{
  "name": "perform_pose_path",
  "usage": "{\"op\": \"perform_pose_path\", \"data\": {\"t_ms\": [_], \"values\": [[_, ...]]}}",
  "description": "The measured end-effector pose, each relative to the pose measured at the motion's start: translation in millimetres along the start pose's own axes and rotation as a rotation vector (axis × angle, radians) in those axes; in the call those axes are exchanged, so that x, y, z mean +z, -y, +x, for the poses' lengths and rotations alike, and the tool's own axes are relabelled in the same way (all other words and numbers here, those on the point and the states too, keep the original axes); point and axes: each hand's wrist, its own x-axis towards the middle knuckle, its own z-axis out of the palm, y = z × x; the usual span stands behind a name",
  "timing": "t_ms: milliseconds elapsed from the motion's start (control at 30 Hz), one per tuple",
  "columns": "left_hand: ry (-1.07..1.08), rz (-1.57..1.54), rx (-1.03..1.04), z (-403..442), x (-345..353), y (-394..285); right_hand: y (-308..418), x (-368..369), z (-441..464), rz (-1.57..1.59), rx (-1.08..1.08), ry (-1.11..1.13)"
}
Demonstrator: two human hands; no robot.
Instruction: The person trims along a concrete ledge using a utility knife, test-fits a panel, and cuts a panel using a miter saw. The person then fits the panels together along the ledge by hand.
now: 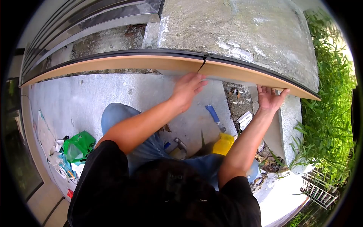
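Two long tan boards with black top edges run across the view and meet at a narrow dark gap. My left hand (185,92) is at the lower edge of the left board (124,62), just by the gap. Its fingers are loosely stretched and slightly blurred; whether they touch the board, I cannot tell. My right hand (269,99) is at the lower edge of the right board (249,73), with the thumb and fingers against it. The fingertips are partly hidden by the board.
A blue-handled scraper (213,114), a yellow object (224,143) and a white box (245,120) lie below my hands. A green plastic bag (79,146) sits at left among scraps. Behind the boards is a rough concrete slab (242,26); green plants (327,75) grow at right.
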Motion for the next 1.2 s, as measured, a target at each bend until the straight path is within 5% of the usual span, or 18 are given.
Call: {"op": "perform_pose_path", "data": {"t_ms": [1200], "values": [[0.071, -0.091, -0.07, 1, -3, -10, 5, -8, -5, 0.113, -0.014, 0.06]]}}
